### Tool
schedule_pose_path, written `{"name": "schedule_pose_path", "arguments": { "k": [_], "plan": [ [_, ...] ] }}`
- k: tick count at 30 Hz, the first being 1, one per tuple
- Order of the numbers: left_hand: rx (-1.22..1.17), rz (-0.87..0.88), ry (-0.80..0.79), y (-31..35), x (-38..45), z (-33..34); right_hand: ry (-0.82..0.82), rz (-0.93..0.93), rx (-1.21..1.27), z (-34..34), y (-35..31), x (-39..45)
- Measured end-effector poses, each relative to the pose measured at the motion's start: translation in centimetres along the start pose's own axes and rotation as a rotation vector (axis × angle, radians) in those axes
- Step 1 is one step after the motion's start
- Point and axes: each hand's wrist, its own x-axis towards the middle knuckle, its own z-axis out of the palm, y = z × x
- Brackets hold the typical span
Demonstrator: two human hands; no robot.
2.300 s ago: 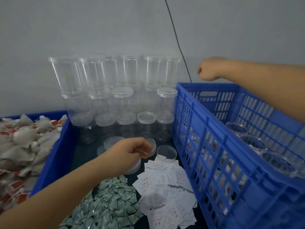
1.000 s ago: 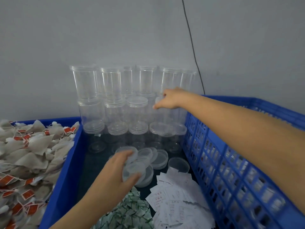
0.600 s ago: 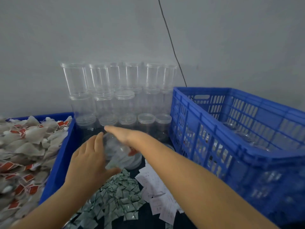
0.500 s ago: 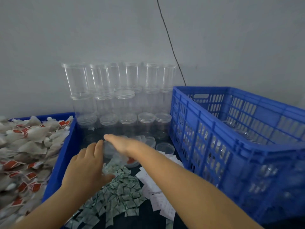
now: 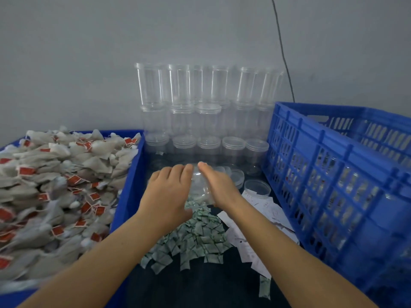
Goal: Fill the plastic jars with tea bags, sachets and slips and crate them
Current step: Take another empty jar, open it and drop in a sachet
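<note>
- The left hand (image 5: pixel 165 197) and right hand (image 5: pixel 219 188) meet at frame centre, both cupped around one clear jar (image 5: pixel 200 185), fingers curled on its sides; probably steadying it to open or fill it.
- Supplies lie within reach: tea bags (image 5: pixel 55 185) heaped in the blue tray (image 5: pixel 127 196) at left, green sachets (image 5: pixel 193 238) below the hands, white slips (image 5: pixel 264 210) to their right.
- Empty jars (image 5: pixel 204 112) stand three tiers high against the wall; the front tier shows five.
- One blue crate (image 5: pixel 333 174) at right, jars dimly visible inside.
- Loose lids (image 5: pixel 256 187) beside the hands: at least two.
</note>
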Motion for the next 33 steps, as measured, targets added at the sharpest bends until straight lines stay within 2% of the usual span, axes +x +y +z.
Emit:
{"name": "schedule_pose_path", "arguments": {
  "k": [6,9,11,13,15,17,19,22,24,26,28,30,33],
  "plan": [
    [-0.009,0.026,0.027,0.2,0.3,0.7,0.049,-0.118,0.037,-0.5,1.3,0.0],
    [-0.339,-0.041,-0.018,-0.5,0.1,0.7,0.021,-0.354,-0.082,-1.2,1.6,-0.1],
    [-0.607,-0.095,-0.102,-1.2,-0.1,0.4,-0.085,-0.431,-0.229,-2.3,0.9,-0.1],
    [-0.805,-0.138,-0.199,-1.6,-0.3,0.5,-0.301,-0.351,-0.232,-3.9,-0.3,-0.3],
    [-0.898,-0.17,-0.229,-1.8,-0.2,0.6,-0.526,-0.216,-0.117,-5.6,-1.2,-0.3],
    [-0.856,-0.155,-0.177,-2.0,-0.1,0.7,-0.523,-0.112,-0.052,-6.3,-1.7,-0.2],
    [-0.648,-0.081,-0.107,-2.0,-0.3,0.7,-0.442,0.037,-0.162,-6.3,-2.1,0.2],
    [-0.375,0.04,-0.053,-1.7,-0.5,0.9,-0.486,0.249,-0.326,-5.4,-2.2,0.3],
    [-0.331,0.062,-0.04,-1.7,-0.5,1.0,-0.474,0.216,-0.31,-5.2,-2.1,0.2],
    [-0.36,0.041,-0.047,-1.8,-0.6,0.9,-0.491,0.048,-0.341,-5.9,-1.7,0.1],
    [-0.446,-0.001,-0.051,-1.9,-0.7,0.8,-0.58,-0.077,-0.35,-6.6,-1.5,0.0],
    [-0.489,-0.008,-0.059,-1.8,-0.6,0.8,-0.613,-0.015,-0.236,-6.7,-1.6,0.1],
    [-0.453,0.021,-0.05,-1.6,-0.5,0.8,-0.508,0.129,-0.203,-6.5,-1.9,0.5]
  ]
}}
